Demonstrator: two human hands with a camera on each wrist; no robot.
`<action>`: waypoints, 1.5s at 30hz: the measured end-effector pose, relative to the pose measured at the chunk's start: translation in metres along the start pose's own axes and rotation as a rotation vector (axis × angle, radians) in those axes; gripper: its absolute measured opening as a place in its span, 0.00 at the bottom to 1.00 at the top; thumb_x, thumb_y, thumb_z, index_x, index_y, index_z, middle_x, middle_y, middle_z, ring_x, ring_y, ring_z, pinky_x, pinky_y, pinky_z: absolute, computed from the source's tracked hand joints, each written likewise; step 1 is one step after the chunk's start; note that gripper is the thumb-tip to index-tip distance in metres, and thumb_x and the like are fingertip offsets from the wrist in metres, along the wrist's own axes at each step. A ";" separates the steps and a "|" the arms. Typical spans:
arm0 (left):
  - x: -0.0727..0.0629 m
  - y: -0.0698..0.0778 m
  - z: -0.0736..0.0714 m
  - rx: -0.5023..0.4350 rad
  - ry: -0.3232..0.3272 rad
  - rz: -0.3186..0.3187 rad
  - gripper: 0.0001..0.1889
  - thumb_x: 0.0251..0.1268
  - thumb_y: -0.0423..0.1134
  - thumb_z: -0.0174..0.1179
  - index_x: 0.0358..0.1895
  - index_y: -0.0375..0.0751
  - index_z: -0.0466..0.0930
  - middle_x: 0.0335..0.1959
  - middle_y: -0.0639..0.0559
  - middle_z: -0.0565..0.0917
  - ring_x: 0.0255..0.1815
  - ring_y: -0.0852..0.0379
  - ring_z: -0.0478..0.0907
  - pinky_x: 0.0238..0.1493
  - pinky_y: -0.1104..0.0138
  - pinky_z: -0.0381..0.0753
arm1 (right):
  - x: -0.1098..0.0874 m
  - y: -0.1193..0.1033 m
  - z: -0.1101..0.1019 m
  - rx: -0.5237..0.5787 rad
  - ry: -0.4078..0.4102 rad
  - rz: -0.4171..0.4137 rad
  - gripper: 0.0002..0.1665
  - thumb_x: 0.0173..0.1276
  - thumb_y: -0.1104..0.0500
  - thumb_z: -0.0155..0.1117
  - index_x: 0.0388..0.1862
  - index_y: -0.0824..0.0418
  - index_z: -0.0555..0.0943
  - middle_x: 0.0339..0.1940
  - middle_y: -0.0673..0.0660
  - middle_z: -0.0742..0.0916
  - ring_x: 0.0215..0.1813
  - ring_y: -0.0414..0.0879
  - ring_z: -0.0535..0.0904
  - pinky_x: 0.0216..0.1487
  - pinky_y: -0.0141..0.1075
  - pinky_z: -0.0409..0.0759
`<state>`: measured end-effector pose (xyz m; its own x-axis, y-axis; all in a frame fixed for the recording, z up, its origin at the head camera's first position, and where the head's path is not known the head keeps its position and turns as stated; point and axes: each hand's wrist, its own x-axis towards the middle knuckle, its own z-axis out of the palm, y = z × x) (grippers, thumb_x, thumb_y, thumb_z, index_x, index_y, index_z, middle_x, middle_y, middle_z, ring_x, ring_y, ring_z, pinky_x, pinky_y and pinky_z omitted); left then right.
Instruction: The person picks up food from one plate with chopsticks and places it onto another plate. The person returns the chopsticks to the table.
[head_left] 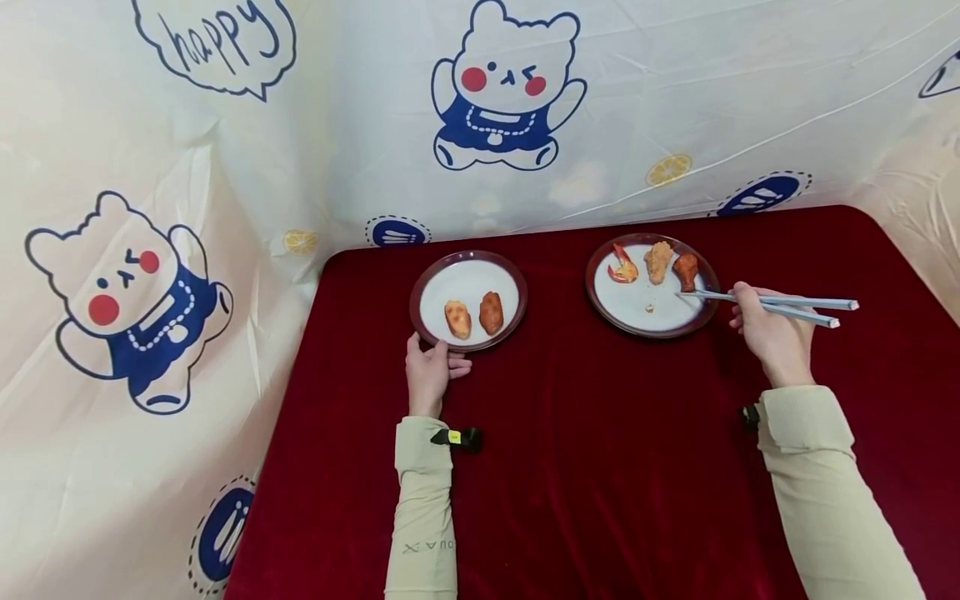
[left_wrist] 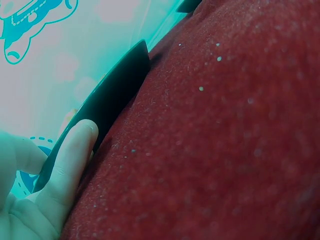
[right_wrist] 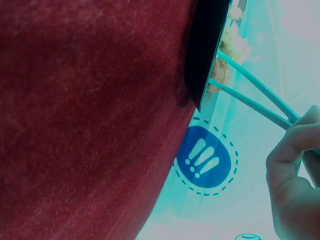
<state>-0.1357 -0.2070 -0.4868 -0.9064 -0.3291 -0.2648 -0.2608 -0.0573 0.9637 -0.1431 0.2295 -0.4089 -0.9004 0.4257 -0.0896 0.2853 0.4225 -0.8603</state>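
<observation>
My right hand holds a pair of pale blue chopsticks, their tips over the right plate, near a reddish-brown drumstick. A breaded fried piece, a red-and-yellow shrimp-like piece and a small crumb share that plate. At the near rim of the left plate, my left hand pinches the edge between thumb and finger, as the left wrist view shows. Two browned oval food pieces, one lighter and one darker, lie there.
Dark red cloth covers the table under both brown-rimmed plates. Behind and to the left hangs a pale curtain printed with cartoon bears, close to the table's far edge. Black straps sit at both wrists.
</observation>
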 end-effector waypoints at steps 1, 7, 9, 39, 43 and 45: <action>0.000 0.000 0.000 0.000 -0.002 -0.004 0.37 0.73 0.37 0.46 0.78 0.46 0.36 0.38 0.34 0.84 0.23 0.55 0.86 0.32 0.61 0.90 | -0.001 0.000 0.000 -0.006 0.000 -0.001 0.30 0.70 0.39 0.53 0.45 0.65 0.82 0.15 0.33 0.79 0.20 0.30 0.77 0.21 0.21 0.77; 0.002 0.001 -0.002 -0.002 -0.023 -0.042 0.37 0.74 0.37 0.45 0.79 0.47 0.35 0.40 0.33 0.84 0.25 0.52 0.86 0.35 0.60 0.90 | -0.007 0.000 -0.003 -0.015 -0.005 0.012 0.27 0.69 0.38 0.54 0.41 0.60 0.83 0.13 0.32 0.78 0.20 0.31 0.77 0.20 0.22 0.77; 0.002 0.001 -0.003 -0.001 -0.028 -0.052 0.37 0.74 0.36 0.45 0.78 0.46 0.34 0.41 0.33 0.84 0.26 0.51 0.87 0.35 0.60 0.90 | -0.009 0.000 -0.004 -0.012 -0.006 0.023 0.24 0.68 0.38 0.54 0.37 0.55 0.83 0.13 0.33 0.79 0.19 0.31 0.78 0.19 0.22 0.77; -0.002 0.005 -0.004 -0.016 -0.033 -0.050 0.37 0.75 0.37 0.46 0.79 0.47 0.34 0.40 0.34 0.84 0.25 0.53 0.86 0.35 0.61 0.90 | -0.016 -0.002 -0.004 -0.035 -0.007 -0.008 0.24 0.69 0.37 0.54 0.40 0.53 0.84 0.14 0.34 0.80 0.20 0.29 0.76 0.20 0.23 0.74; 0.000 0.005 -0.004 -0.005 -0.041 -0.051 0.37 0.74 0.36 0.45 0.78 0.44 0.34 0.40 0.32 0.83 0.26 0.51 0.87 0.36 0.59 0.90 | -0.016 -0.005 -0.003 -0.021 0.008 -0.014 0.22 0.69 0.38 0.54 0.37 0.52 0.85 0.14 0.34 0.80 0.19 0.29 0.76 0.20 0.23 0.73; 0.001 0.004 -0.003 -0.002 -0.040 -0.050 0.37 0.74 0.36 0.45 0.78 0.44 0.33 0.41 0.32 0.83 0.26 0.51 0.87 0.36 0.59 0.90 | -0.016 -0.006 -0.002 -0.020 0.007 -0.018 0.22 0.69 0.38 0.54 0.38 0.53 0.85 0.14 0.34 0.80 0.19 0.30 0.77 0.20 0.23 0.73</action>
<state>-0.1365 -0.2107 -0.4829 -0.9047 -0.2880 -0.3140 -0.3055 -0.0751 0.9492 -0.1293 0.2218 -0.4012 -0.9031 0.4237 -0.0703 0.2756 0.4460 -0.8515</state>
